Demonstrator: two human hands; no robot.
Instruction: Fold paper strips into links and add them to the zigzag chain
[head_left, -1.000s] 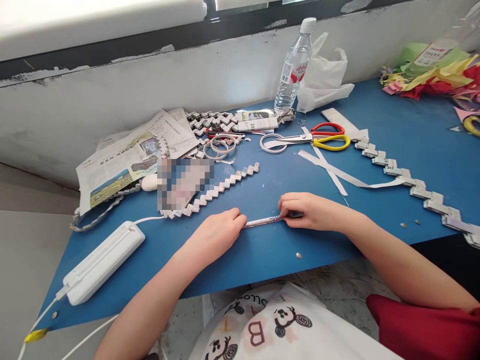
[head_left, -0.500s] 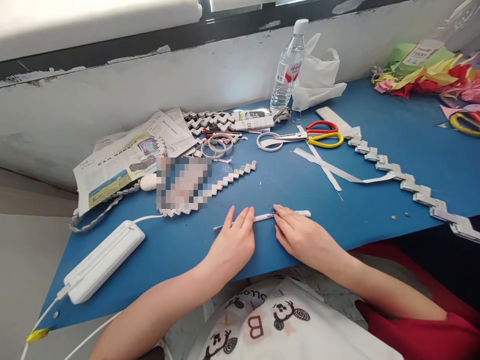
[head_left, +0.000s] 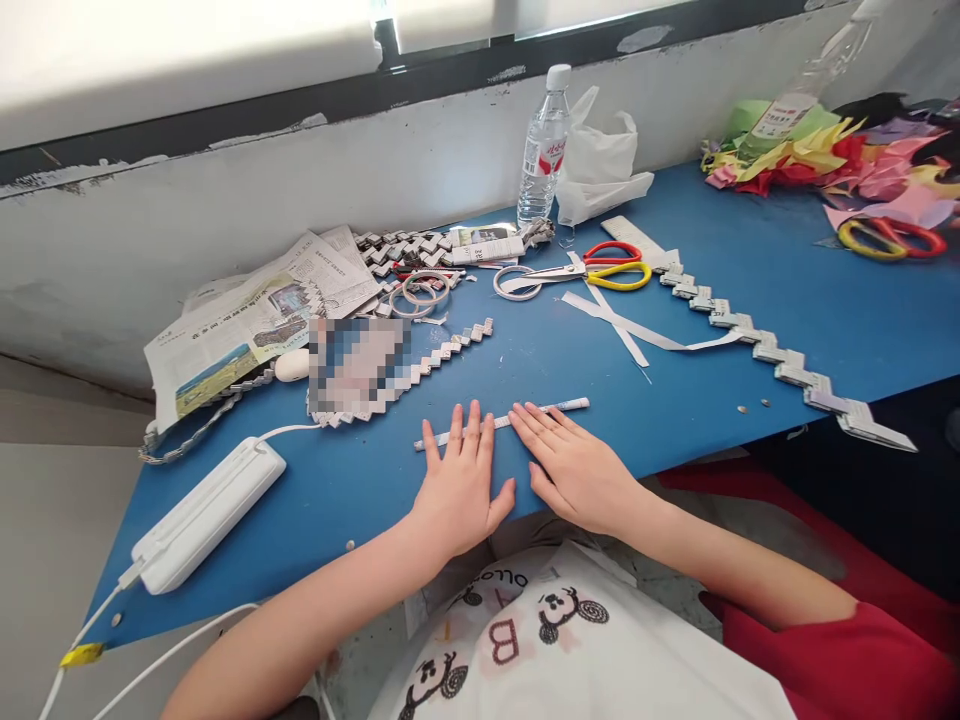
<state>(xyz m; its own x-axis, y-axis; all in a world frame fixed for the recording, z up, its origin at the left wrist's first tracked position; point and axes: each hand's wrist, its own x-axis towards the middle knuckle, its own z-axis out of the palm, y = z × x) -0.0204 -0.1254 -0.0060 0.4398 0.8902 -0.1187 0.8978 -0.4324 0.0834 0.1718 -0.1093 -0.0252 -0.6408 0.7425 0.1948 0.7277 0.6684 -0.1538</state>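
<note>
A narrow rolled or folded strip of printed paper point(head_left: 502, 422) lies on the blue table point(head_left: 360, 500) near its front edge. My left hand point(head_left: 457, 480) rests flat across its left part, fingers spread. Over its right part lies my right hand point(head_left: 574, 465), fingers stretched out and the thumb apart. Both ends of the strip stick out past the hands. Beyond it, a zigzag folded-paper chain point(head_left: 450, 350) curves round a blurred-out patch. Scissors point(head_left: 592, 272) with one red and one yellow handle lie farther back.
A white power bank point(head_left: 210, 515) with cables lies at left. Newspaper sheets point(head_left: 240, 335), tape rolls point(head_left: 420, 295), a water bottle point(head_left: 544, 150) and a plastic bag point(head_left: 600, 155) stand or lie along the wall. A longer paper chain point(head_left: 765, 345) and coloured paper point(head_left: 825, 160) are at right.
Both hands have flattened on the strip. The left hand's fingers have spread and its thumb now shows; the right hand has come closer to the left. The view has shifted slightly.
</note>
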